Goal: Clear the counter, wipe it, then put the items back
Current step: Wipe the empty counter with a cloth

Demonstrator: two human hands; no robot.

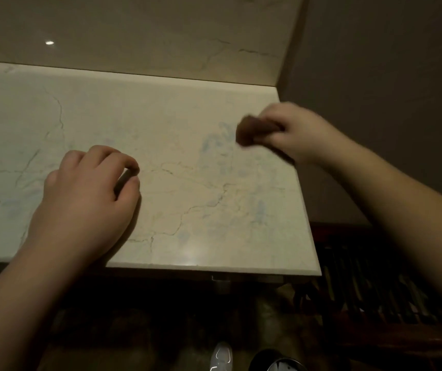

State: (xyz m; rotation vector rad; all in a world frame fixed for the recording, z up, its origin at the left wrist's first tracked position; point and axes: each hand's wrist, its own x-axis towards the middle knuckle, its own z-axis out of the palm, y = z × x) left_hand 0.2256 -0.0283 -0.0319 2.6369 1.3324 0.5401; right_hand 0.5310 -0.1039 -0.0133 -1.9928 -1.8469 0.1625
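**Marble worktop mid-wipe: hazards at the right-hand edge**

Pale, veined marble forms the worktop (187,210), shown from the head camera with a matching marble backsplash (147,30) rising behind it. Reading from the left: the left hand (86,199) rests on the stone with its fingers loosely curled; the index tip sits close to the thumb, and nothing is visible between them. Towards the centre and right, faint bluish streaks (214,145) mark the surface, probably moisture or residue not yet cleared. Further right, the right hand (292,132) grips a small dark brown wiping pad or cloth (254,129), fingers closed around it, just above or against the stone near the worktop's right end. This hand and the pad are motion-blurred, so exact contact cannot be told. No items stand on the visible surface, which suggests the clearing step is done and wiping is in hand.

Likely faults, as judgements. A stroke carried past the right edge could sweep the pad off the stone, over the dark slatted wooden furniture (375,290) below. Fast passes with so small a pad may leave the streaked patches unwiped. Low light makes remaining residue hard to judge. If the surface is damp, the resting left hand may slip or leave fresh prints. White shoes (222,356) at the lower edge show the person standing close to the front edge.
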